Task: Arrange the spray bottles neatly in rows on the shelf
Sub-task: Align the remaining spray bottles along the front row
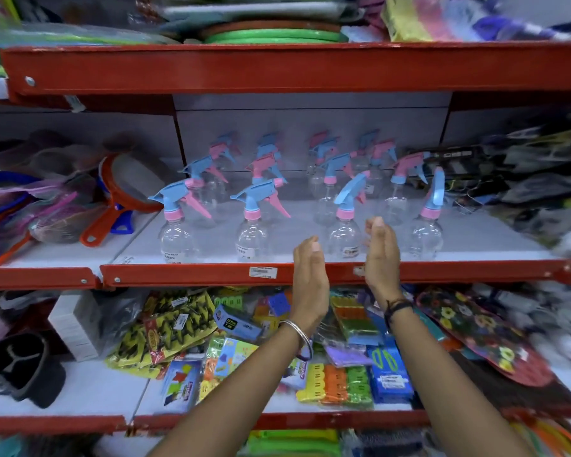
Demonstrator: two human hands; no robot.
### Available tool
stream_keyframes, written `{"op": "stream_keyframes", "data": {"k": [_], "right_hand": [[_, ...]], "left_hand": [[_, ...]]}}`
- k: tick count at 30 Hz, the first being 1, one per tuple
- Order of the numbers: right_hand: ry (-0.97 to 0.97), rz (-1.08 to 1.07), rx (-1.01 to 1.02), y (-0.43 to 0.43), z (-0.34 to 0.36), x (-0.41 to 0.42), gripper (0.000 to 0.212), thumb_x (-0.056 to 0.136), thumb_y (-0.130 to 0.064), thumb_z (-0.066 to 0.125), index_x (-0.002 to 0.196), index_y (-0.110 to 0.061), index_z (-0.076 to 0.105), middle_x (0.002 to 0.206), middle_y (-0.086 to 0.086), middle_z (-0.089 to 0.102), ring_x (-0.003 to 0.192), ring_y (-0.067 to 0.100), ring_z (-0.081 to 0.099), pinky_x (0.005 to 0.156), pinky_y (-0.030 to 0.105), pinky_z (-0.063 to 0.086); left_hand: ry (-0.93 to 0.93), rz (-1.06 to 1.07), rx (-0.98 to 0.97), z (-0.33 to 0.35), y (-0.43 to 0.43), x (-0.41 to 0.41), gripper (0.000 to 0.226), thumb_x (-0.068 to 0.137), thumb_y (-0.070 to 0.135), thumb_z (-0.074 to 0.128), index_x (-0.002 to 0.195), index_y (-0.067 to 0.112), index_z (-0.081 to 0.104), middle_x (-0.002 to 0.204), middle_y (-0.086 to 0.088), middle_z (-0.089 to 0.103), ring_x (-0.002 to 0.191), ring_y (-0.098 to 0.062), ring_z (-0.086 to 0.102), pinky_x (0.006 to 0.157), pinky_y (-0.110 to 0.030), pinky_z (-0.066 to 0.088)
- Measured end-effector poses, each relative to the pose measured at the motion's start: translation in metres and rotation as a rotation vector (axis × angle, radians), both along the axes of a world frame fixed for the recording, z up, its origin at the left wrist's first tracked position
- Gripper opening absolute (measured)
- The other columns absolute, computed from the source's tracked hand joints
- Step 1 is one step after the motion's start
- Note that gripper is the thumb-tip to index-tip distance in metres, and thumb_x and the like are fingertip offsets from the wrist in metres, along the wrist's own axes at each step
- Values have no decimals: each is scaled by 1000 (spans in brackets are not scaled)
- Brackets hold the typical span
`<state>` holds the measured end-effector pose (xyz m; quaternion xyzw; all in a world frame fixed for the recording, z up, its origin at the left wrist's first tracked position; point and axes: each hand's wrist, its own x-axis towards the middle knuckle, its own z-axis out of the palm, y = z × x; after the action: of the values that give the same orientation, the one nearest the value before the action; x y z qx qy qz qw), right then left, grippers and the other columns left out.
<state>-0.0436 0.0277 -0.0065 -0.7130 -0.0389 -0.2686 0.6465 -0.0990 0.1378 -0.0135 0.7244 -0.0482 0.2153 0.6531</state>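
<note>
Your left hand (309, 275) and right hand (381, 255) are both raised in front of the red shelf lip (192, 275), palms turned toward each other, fingers loosely curled, holding nothing; the third bottle (345, 222) of the front row stands just behind the gap between them, and neither hand touches it. That bottle's blue trigger head is turned more toward you than those of the two bottles to its left (175, 225), (253, 225), which point left in line; the bottle to its right (427, 222) is turned as well, so these two look like the ones needing a twist. Behind the front row, further spray bottles (264, 166) stand in rough rows back to the grey rear panel, though the farthest ones are blurred. Judge these as light: the clear bodies look empty, so they should tip easily if you nudge the top-heavy trigger. The plastic is probably thin and smooth, slightly slippery, and may dent under a hard squeeze. Take hold low on the round body, or around the pink collar, rather than by the trigger or the thin lever, and turn it upright in place.
</note>
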Motion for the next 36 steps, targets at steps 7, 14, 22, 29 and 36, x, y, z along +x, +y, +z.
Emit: {"op": "stream_keyframes", "data": {"k": [7,14,22,29,36], "right_hand": [[173,200,-61,-15,3,2,92,76,-83,20,129,-17,55,134,6,57,124,20,52,108,43,39],[148,237,-8,-21,1,-5,86,71,-87,20,112,-24,61,117,4,63,111,21,59,88,30,50],[115,268,-58,-22,2,-5,44,89,-66,24,91,-35,55,116,9,60,101,20,60,62,15,51],[30,197,-69,-27,-4,-12,53,92,-61,28,94,-19,59,108,10,63,100,21,61,88,34,52],[-326,-102,55,-85,-2,-20,37,94,-37,30,94,-13,59,94,7,61,87,14,59,73,30,48]], "left_hand": [[53,26,-15,3,-30,-1,50,96,47,16,133,23,40,134,8,39,124,-4,36,113,-31,25],[132,71,-80,11,-34,8,87,78,74,10,142,21,33,151,-2,34,138,-15,31,118,-39,20],[143,118,-59,19,-34,19,104,66,88,7,139,22,40,147,-3,43,135,-16,39,116,-41,26],[-9,215,-51,13,-44,12,45,93,55,16,115,32,47,127,6,48,121,-14,41,112,-35,28],[-262,159,28,-5,-84,0,42,94,44,24,117,19,48,122,0,45,121,-10,42,106,-25,32]]}}
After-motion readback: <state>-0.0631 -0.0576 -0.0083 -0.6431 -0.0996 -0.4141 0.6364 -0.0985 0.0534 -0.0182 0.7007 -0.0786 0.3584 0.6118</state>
